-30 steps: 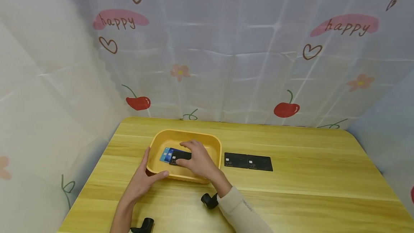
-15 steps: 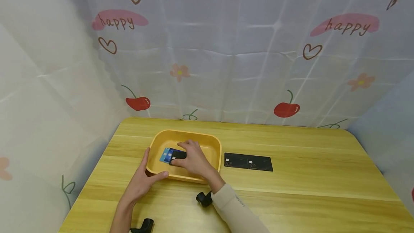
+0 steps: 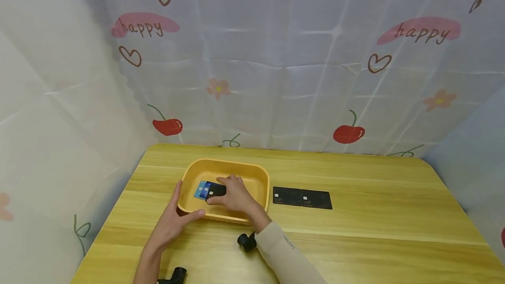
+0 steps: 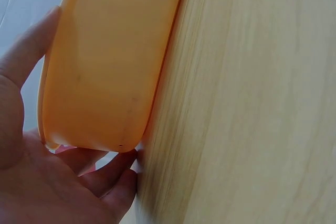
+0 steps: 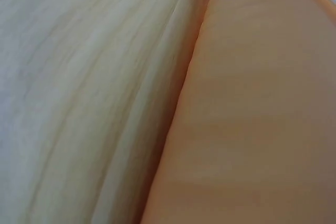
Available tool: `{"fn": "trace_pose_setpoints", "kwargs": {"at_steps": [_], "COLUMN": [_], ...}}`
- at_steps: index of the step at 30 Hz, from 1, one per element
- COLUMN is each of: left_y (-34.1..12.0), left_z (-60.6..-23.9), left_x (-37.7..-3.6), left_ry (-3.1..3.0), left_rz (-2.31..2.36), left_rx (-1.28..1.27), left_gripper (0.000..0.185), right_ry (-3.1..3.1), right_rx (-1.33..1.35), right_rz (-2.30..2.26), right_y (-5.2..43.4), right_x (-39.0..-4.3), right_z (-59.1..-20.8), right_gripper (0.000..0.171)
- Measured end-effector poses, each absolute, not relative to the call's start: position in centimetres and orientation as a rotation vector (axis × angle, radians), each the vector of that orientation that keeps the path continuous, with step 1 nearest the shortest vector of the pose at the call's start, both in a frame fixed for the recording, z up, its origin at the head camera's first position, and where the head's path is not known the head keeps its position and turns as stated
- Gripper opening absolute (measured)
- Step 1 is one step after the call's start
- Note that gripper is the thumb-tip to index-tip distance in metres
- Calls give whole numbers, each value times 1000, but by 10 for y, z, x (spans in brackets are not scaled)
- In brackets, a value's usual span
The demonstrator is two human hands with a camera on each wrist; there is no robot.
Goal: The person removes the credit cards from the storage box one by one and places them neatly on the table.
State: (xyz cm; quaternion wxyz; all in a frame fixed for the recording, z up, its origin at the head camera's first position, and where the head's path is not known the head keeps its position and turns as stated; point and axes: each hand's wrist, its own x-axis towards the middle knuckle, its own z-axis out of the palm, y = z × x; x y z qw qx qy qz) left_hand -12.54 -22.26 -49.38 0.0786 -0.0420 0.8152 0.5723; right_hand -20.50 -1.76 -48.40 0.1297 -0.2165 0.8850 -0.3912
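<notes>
A yellow tray (image 3: 258,193) stands on the table. My left hand (image 3: 169,225) holds its near left corner, thumb on the front rim and fingers along the left end; the left wrist view shows that hand (image 4: 47,182) around the tray's end. Inside lie overlapping cards: a light blue card (image 3: 199,189), a dark blue card (image 3: 204,191) and, on top, a black card (image 3: 216,189). My right hand (image 3: 236,196) reaches over the front rim and pinches the black card between thumb and fingers. The hand hides the card's right part. The right wrist view shows mostly the tray's outer wall (image 5: 252,103).
Two black VIP cards, a left one (image 3: 287,196) and a right one (image 3: 317,199), lie side by side to the right of the tray. The wooden table (image 3: 375,231) runs back to a patterned white curtain (image 3: 272,100). Black wrist devices show by both wrists.
My right hand has slid left over the black card, covering more of it. The cards and tray stay about where they were, and my left hand has kept its hold.
</notes>
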Motion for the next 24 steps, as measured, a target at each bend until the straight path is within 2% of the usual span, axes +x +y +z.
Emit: {"fn": "trace_pose_setpoints", "kwargs": {"at_steps": [7,24], "left_y": [-223,-222], "left_z": [-494,-494], "left_x": [-126,-126], "left_ry": [2433,2437], "left_rz": [1716,1698], "left_rx": [-124,-152], "left_gripper": [114,115], "right_ry": [2602,2710], "right_rx": [-604,-662], "right_rz": [-1053,-821], "right_y": [-19,-23], "right_x": [-207,-213], "right_z": [-486,-490], "right_gripper": [76,64]}}
